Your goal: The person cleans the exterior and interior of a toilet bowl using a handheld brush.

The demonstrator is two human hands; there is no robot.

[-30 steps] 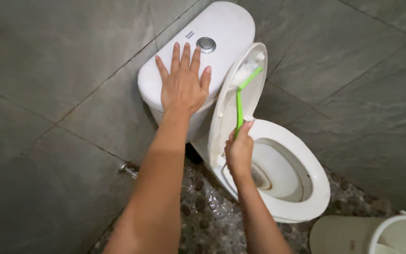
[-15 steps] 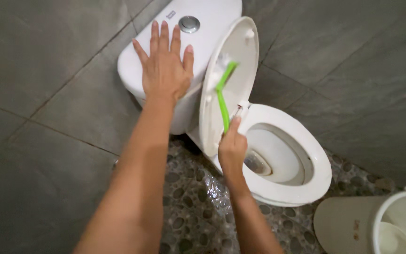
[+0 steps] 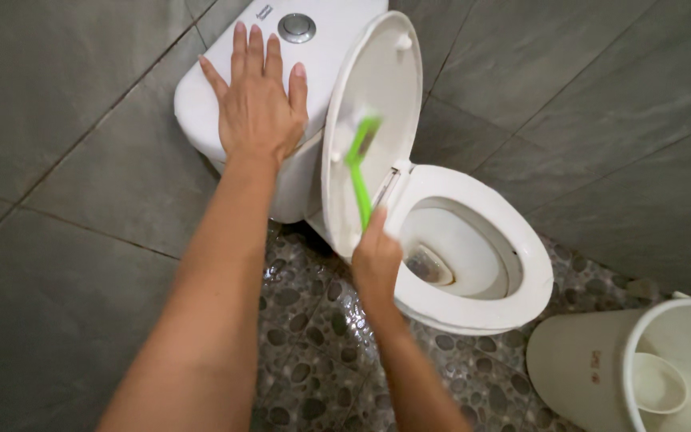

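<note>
My left hand (image 3: pixel 257 104) lies flat, fingers spread, on the lid of the white toilet tank (image 3: pixel 337 48), just left of the round chrome flush button (image 3: pixel 297 27). My right hand (image 3: pixel 376 260) grips the handle of a green brush (image 3: pixel 357 172). Its bristle head presses against the inner face of the raised white toilet lid (image 3: pixel 377 88). Below and to the right is the open toilet bowl with its white seat (image 3: pixel 521 264) down.
A white plastic bucket (image 3: pixel 593 368) with a small white scoop inside stands at the lower right, close to the bowl. Grey tiled walls surround the toilet. The floor is dark pebble mosaic (image 3: pixel 313 360), wet near the base.
The brush head has slid down the inside of the raised lid, from near its top edge to about the middle. My left hand stays flat on the tank. The view has shifted a little.
</note>
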